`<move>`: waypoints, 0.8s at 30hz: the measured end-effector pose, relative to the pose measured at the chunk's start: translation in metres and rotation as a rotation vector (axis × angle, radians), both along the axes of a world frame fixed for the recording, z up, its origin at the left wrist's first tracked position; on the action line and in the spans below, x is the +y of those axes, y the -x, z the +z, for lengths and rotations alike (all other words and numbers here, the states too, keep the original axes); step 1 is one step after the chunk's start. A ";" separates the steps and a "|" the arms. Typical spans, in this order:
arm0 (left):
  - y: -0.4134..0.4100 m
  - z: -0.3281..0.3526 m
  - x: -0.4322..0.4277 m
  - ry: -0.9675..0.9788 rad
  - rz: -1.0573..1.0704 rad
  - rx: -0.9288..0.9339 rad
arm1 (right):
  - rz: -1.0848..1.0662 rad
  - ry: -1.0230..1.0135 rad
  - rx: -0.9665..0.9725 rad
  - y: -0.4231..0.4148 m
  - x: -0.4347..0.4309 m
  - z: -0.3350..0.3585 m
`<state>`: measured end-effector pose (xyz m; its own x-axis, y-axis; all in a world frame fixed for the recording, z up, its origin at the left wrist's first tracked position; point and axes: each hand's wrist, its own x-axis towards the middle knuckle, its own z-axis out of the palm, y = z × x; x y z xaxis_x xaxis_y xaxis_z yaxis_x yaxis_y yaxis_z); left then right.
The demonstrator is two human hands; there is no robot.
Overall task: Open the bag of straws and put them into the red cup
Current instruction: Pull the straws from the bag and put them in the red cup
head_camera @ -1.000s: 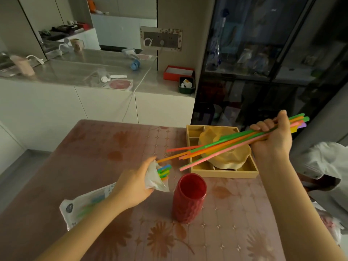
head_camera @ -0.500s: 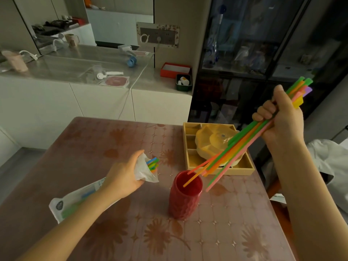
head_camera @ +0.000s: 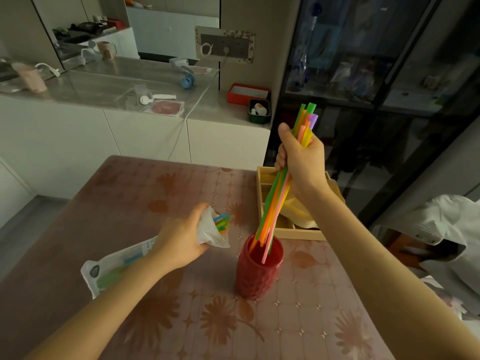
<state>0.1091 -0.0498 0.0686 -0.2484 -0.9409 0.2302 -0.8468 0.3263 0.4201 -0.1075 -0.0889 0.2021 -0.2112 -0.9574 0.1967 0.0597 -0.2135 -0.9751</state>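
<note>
The red cup [head_camera: 257, 278] stands upright on the table, a little right of centre. My right hand [head_camera: 301, 154] is shut on a bundle of coloured straws [head_camera: 276, 198], held steeply above the cup, and their lower ends reach into the cup's mouth. To the left of the cup, my left hand [head_camera: 179, 241] grips the open end of the white straw bag [head_camera: 114, 267]. Several straw tips stick out of the bag's mouth toward the cup. The rest of the bag lies under my left forearm.
A wooden tray [head_camera: 293, 233] with a pale yellow dish stands just behind the cup, under my right arm. The table [head_camera: 145, 203] has a floral cover. A white counter with clutter runs behind it, a dark glass cabinet is at the right, and white cloth lies at the far right.
My right hand swung the straw bundle from nearly level to steep and moved left over the cup, so the straw ends now sit inside it. My left hand kept its hold on the bag.
</note>
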 end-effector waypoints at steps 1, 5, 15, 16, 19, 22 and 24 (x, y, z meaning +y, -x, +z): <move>0.000 0.000 0.000 0.005 0.001 0.010 | -0.003 0.021 0.025 -0.002 0.005 -0.003; 0.002 -0.001 -0.002 0.028 0.001 0.009 | 0.016 0.090 0.071 0.000 0.034 -0.020; 0.006 -0.001 -0.005 0.032 -0.017 -0.014 | 0.014 0.102 0.022 0.012 0.076 -0.057; 0.007 -0.001 -0.005 0.027 -0.010 -0.016 | 0.023 0.094 0.041 0.009 0.073 -0.061; 0.010 0.003 -0.004 0.002 0.006 -0.021 | 0.034 0.015 0.102 0.002 0.061 -0.080; 0.009 0.006 -0.003 0.002 -0.012 -0.004 | 0.074 -0.109 0.117 0.000 0.052 -0.102; 0.010 0.008 -0.003 0.005 -0.024 0.006 | 0.117 -0.172 0.117 0.003 0.053 -0.109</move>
